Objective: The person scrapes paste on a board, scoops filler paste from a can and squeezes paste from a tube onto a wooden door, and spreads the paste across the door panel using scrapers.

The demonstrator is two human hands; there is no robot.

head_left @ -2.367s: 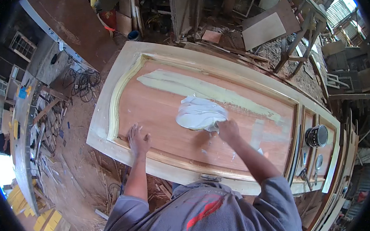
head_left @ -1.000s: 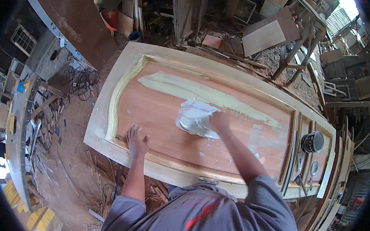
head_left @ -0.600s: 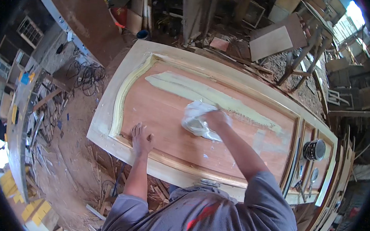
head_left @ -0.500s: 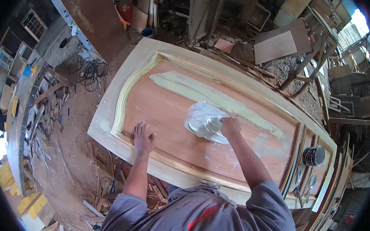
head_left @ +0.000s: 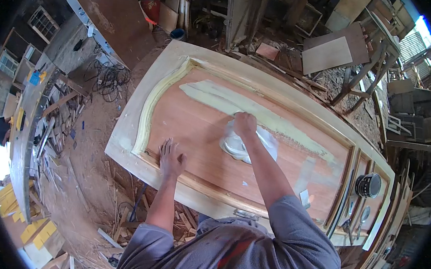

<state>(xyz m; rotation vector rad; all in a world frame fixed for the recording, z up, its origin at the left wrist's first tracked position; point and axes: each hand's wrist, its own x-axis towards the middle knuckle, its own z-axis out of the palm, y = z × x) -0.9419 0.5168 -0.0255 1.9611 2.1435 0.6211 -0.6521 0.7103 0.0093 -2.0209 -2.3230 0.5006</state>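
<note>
A wooden door (head_left: 192, 116) with moulded panels lies flat before me. My left hand (head_left: 172, 160) rests on the lower left of its large panel, fingers spread. Over the middle of that panel, my right hand (head_left: 245, 125) is closed at the upper edge of a mound of white paste (head_left: 234, 148); what it grips is hidden. A pale yellowish strip of filler (head_left: 213, 97) runs along the panel behind the mound. Below my right forearm lies a small flat white piece (head_left: 304, 197) with a brownish end, perhaps a scraper.
On the door's right end stand an open tin (head_left: 368, 185) and a spoon-like tool (head_left: 365, 214), with pliers-like tools (head_left: 348, 226) beside it. Wood scraps (head_left: 65, 130) and tangled cable (head_left: 108, 78) litter the floor at left. A wooden stand (head_left: 364, 87) is at the back right.
My right hand has moved left and toward the far side, to the mound's upper edge. The paste looks more gathered. My left hand stays in place on the door; the view has shifted slightly.
</note>
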